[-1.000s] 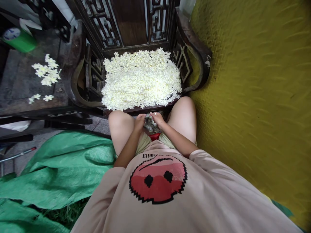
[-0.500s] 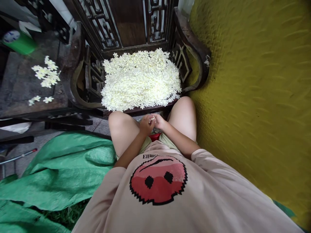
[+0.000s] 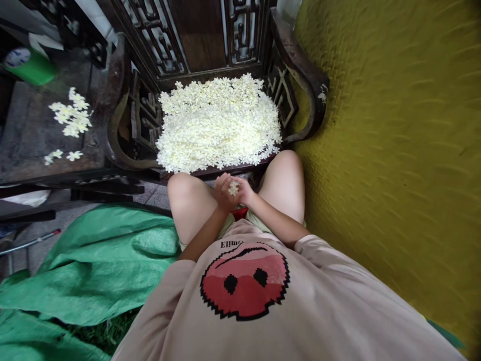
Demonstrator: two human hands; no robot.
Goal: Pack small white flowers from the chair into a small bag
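My left hand [image 3: 224, 194] and my right hand [image 3: 246, 192] meet between my knees, their curved fingers cupped together. A small bunch of white flowers [image 3: 233, 188] lies in the hollow where they touch, so both hands hold it. Some fingertips are hidden behind the palms. Just beyond my knees, a thick heap of white flowers [image 3: 218, 125] covers the seat of a dark carved wooden chair [image 3: 118, 140].
On a dark wooden table [image 3: 28, 118] at left lie several loose white flowers [image 3: 73, 115] and a green cylinder [image 3: 33, 66]. A green tarp [image 3: 116, 260] spreads beside my left leg, over green plant stems [image 3: 107, 331]. A yellow textured wall [image 3: 394, 150] closes off the right.
My hands have turned and opened a little, so the white flowers between them show more plainly. The heap on the chair looks the same.
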